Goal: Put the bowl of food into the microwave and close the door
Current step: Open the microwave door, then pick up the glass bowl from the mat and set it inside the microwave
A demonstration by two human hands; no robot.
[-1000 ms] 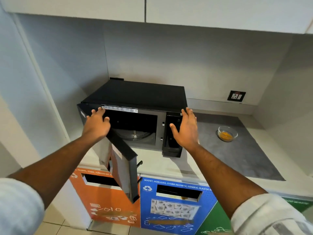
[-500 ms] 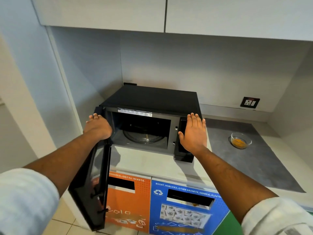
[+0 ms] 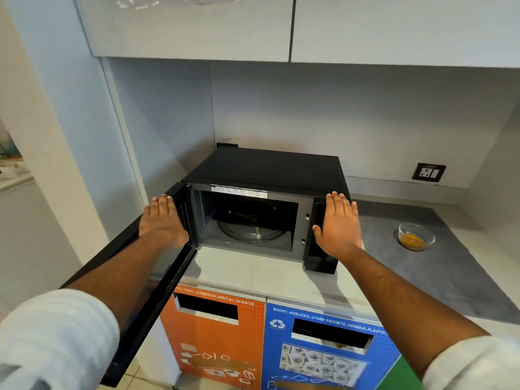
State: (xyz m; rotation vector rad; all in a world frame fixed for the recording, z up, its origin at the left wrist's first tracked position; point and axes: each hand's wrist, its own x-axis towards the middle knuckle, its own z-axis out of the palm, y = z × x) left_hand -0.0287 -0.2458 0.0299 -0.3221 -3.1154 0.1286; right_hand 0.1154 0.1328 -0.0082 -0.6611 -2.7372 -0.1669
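Head view: a black microwave (image 3: pixel 270 192) sits at the centre of the frame on a pale surface (image 3: pixel 253 274), its door (image 3: pixel 146 282) swung wide toward the lower left. Inside the cavity a round glass turntable (image 3: pixel 253 229) lies flat. The left hand (image 3: pixel 161 223) is spread flat with fingers straight, its grip released and holding nothing, resting against the inner edge of the door close to the hinge side. The right hand (image 3: pixel 339 226) is likewise flat and released, fingers together and pointing up, in front of the dark control panel (image 3: pixel 319 249) at the right of the microwave; whether it touches the panel cannot be told. The bowl of food (image 3: pixel 416 237), a clear glass bowl with orange-yellow contents, stands on a grey mat (image 3: pixel 439 277) at the right of the frame, well apart from both hands and outside the microwave. Below the surface, at the bottom of the frame, are an orange bin front (image 3: pixel 216 339) and a blue bin front (image 3: pixel 323 347). A wall socket (image 3: pixel 428 172) sits at the upper right.
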